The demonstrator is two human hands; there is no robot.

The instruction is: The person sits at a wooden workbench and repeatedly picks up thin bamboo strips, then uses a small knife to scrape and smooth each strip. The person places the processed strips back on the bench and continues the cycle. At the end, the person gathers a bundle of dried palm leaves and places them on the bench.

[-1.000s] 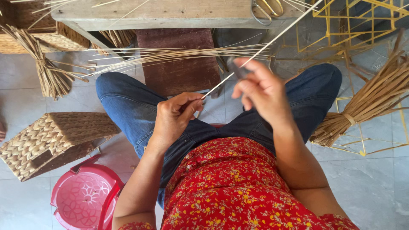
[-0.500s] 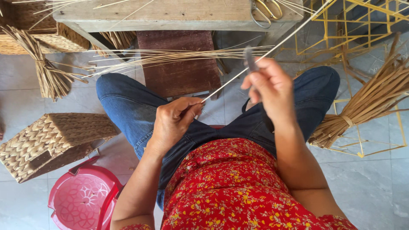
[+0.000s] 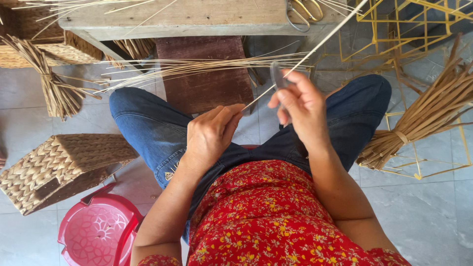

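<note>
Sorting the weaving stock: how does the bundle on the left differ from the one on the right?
The left bundle is slimmer and lies by the woven basket; the right bundle is thicker and rests on a yellow wire frame. The left one is tied partway along with both ends splaying; the right one is tied near its lower end. Both are tan, tied, on the floor.

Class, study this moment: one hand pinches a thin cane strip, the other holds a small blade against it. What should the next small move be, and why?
Probably draw the blade a little further along the strip, away from the body. The left hand pinches the strip's near end, the right hand holds the blade beside it, and most of the strip runs on towards the bench.
</note>
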